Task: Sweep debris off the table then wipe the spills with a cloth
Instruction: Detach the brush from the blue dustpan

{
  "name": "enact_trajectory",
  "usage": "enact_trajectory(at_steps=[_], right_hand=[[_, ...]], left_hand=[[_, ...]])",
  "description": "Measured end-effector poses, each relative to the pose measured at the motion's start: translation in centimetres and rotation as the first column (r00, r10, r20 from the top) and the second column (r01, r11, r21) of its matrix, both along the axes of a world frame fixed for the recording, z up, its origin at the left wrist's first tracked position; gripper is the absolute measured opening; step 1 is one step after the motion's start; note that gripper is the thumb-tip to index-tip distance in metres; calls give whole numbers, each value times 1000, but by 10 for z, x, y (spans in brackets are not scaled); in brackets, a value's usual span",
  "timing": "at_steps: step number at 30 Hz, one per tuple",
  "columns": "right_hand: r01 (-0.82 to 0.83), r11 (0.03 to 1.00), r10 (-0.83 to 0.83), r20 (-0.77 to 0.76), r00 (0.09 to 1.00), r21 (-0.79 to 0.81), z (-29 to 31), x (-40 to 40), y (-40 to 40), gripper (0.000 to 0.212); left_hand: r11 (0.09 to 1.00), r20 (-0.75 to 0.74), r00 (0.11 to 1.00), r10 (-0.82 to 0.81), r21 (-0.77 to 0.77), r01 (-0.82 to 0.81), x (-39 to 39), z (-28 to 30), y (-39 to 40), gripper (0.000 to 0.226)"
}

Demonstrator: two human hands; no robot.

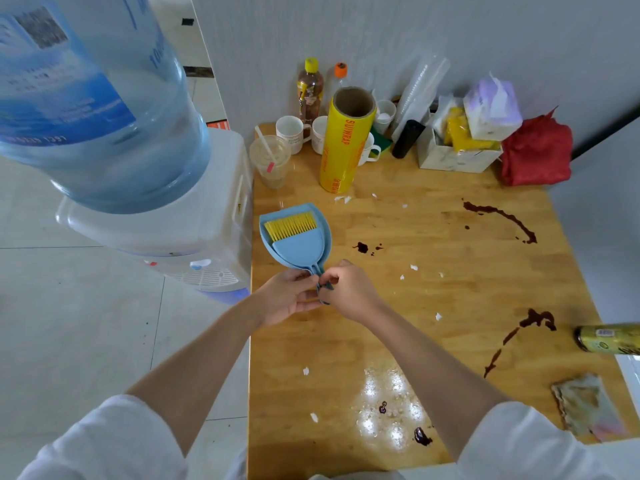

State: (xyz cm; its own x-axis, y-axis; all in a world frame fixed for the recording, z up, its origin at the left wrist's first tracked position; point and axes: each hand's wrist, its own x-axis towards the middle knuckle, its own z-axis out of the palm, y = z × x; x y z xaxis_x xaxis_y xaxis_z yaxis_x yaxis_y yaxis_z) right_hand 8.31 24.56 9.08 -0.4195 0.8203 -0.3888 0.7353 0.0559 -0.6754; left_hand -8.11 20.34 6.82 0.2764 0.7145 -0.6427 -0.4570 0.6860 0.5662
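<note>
The blue dustpan [294, 237] lies on the left edge of the wooden table [433, 341], just beside the water dispenser [194, 216], with the small brush [294, 233] nested inside it, yellow bristles toward the wall. Both handles run together toward the person, so the set's long axis goes from the near hands out to the far mouth of the pan, tilted slightly left. The left hand [289, 296] curls under and around the pan handle, grasping it; the right hand [349, 289] pinches the handle ends with fingertips, apparently working to unclip the brush from the pan. To do this well, it seems best to hold the pan steady with the left and lift the brush handle up and away, rather than twisting both, so the pan does not skid off the edge. White paper scraps [414, 267] lie scattered across the middle, and dark spills [502, 216] streak the right side; sweeping should avoid dragging bristles through the wet patches. A crumpled cloth [585, 403] waits at the near right corner, untouched.
</note>
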Motion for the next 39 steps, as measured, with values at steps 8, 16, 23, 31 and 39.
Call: enact_trajectory(at_steps=[8,16,23,31,39], right_hand=[[13,978,-3,-45,999,210,-2,-5,-10,12],[216,939,-162,-210,964,268,0,-1,-17,18],[202,977,-189,-163,968,68,4,3,-1,10],[158,955,-205,-171,964,-250,8,11,10,24],[285,957,-290,-99,952,-61,11,10,8,11]], left_hand=[[996,40,997,71,53,-73,-1,4,3,37],[992,107,990,87,76,-96,6,13,10,36],[994,-35,998,56,95,-53,10,15,13,34],[995,-51,999,11,98,-6,5,13,10,36],[998,-69,998,6,69,-1,0,5,5,34]])
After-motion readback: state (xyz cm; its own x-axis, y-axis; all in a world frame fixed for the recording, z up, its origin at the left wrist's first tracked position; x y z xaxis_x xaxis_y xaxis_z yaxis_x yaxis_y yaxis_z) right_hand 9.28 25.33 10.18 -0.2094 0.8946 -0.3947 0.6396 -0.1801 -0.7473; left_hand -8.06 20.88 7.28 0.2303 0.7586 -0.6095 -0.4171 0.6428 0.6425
